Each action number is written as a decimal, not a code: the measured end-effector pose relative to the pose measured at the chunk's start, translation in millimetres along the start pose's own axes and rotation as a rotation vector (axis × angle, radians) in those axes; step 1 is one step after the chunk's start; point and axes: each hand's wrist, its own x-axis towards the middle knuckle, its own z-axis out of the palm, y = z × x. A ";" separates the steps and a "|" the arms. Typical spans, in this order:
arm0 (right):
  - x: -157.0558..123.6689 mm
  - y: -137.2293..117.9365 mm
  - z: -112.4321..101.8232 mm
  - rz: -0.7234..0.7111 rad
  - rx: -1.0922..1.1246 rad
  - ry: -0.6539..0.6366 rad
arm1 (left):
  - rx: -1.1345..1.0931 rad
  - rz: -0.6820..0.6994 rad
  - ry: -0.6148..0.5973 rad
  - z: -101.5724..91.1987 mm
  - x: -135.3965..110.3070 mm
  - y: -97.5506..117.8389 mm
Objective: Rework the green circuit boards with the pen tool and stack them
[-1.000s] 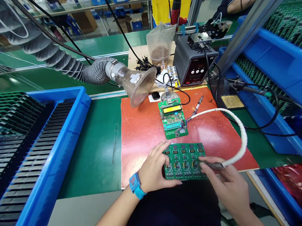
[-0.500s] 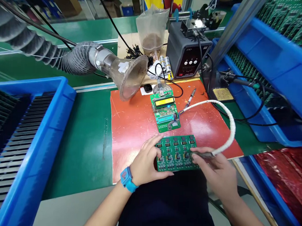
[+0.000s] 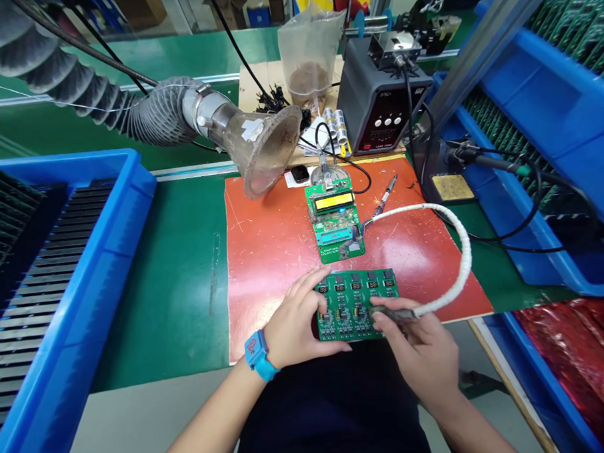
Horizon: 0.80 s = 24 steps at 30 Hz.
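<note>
We pin the green display PCB (image 3: 349,305) with our open left grip (image 3: 295,316) near the orange mat's (image 3: 274,279) front edge; our right grip (image 3: 417,345) pinches a white-sleeved lead (image 3: 460,273) onto it.

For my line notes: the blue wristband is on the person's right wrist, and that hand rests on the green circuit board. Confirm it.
Wrong on one point: the head view shows the blue wristband on the person's left wrist, not the right. The rest stands: that left hand rests on the green circuit board.
</note>
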 end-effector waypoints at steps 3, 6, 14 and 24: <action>0.2 1.8 -0.3 -0.005 -0.005 0.000 | 0.000 0.000 -0.001 0.2 -0.1 -0.3; 0.5 1.9 0.7 -0.019 0.007 0.013 | 0.003 -0.005 -0.001 0.7 -0.6 -0.6; 3.4 -3.9 -0.6 -0.044 -0.057 -0.016 | -0.004 -0.007 -0.006 0.9 -0.8 -0.8; 6.2 -3.2 2.4 -0.138 -0.158 0.033 | 0.006 -0.009 0.002 0.2 0.2 0.3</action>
